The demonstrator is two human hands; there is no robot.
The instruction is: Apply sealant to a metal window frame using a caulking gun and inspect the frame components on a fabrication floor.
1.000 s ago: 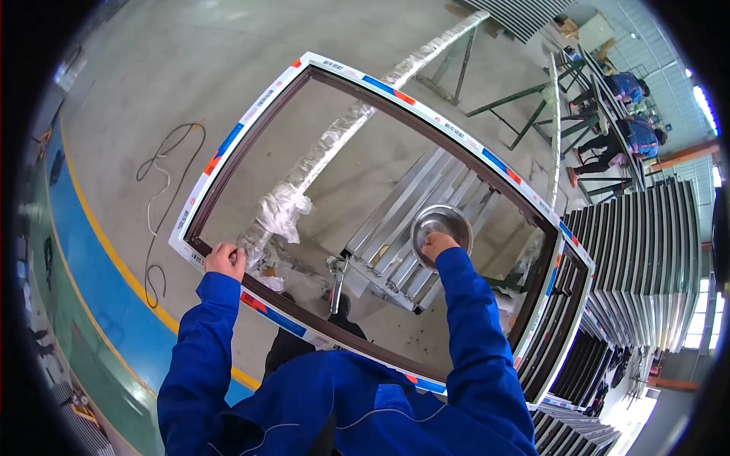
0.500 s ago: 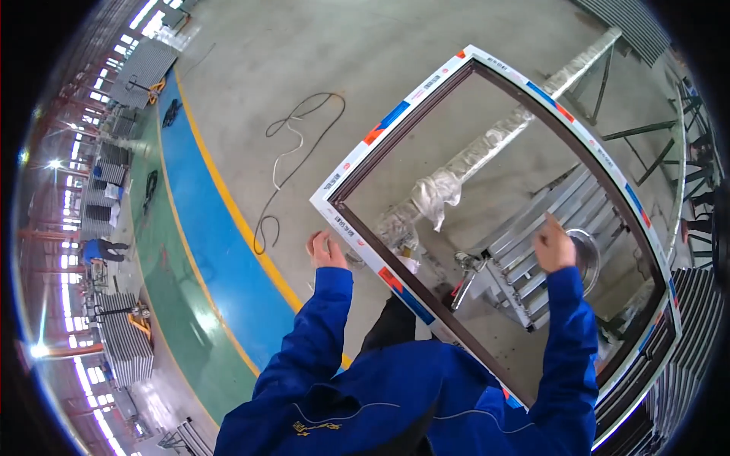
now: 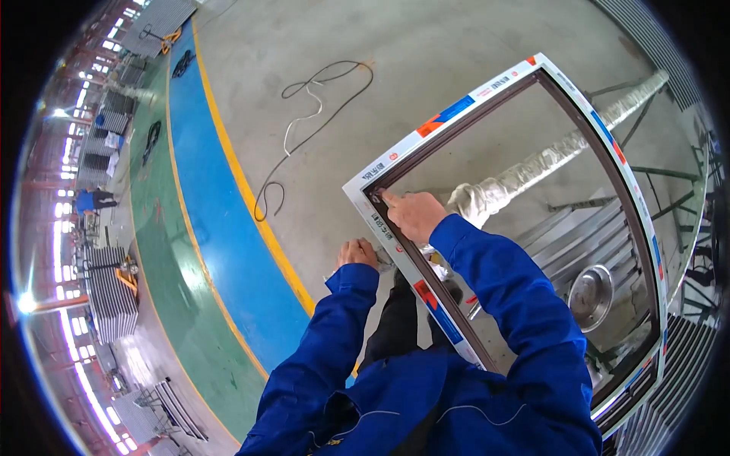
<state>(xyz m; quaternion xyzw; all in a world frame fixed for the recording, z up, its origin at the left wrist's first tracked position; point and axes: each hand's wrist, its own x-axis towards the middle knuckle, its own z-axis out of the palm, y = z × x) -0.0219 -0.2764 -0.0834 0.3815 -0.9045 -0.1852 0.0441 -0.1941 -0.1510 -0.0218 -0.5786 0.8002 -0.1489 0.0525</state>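
Dark brown profile, edged in white protective film with blue and orange patches, forms a large rectangular window frame (image 3: 456, 109) in front of the person I am watching, mostly to their right. A long bar wrapped in crinkled, silvery-white plastic (image 3: 559, 156) runs beneath it, crossing under its far edge. The person, in blue sleeves, has the right hand (image 3: 418, 216) at the frame's left corner, index finger stretched onto the brown inner profile, other fingers curled; I cannot tell whether anything small is pinched there. The left hand (image 3: 356, 252) is just outside the near left edge, fingers bent in narrowly; what it holds, if anything, I cannot see. Through the frame, near its right edge, a round, shiny metal bowl (image 3: 591, 298) sits on silver metal profiles (image 3: 585, 235). Beyond the left corner, a thin dark cable (image 3: 288, 156) loops across the grey concrete floor (image 3: 426, 45), near a yellow-edged blue lane (image 3: 220, 197).
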